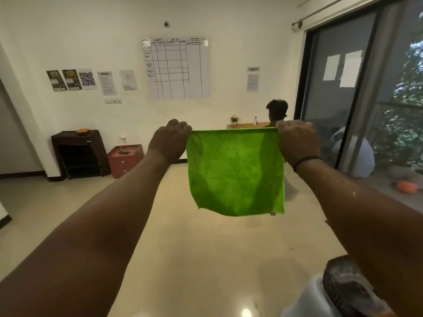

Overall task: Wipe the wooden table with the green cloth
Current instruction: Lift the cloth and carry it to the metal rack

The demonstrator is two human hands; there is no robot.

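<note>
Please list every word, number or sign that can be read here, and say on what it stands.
Wall chart: handwritten grid, too blurred to read.
QR code sheet: a code, no readable words.
Two posters: blurred.
Other wall papers: too small.
Green cloth: no text.

White wall (pixel 229 24), glossy tiled floor (pixel 206 259)
</note>
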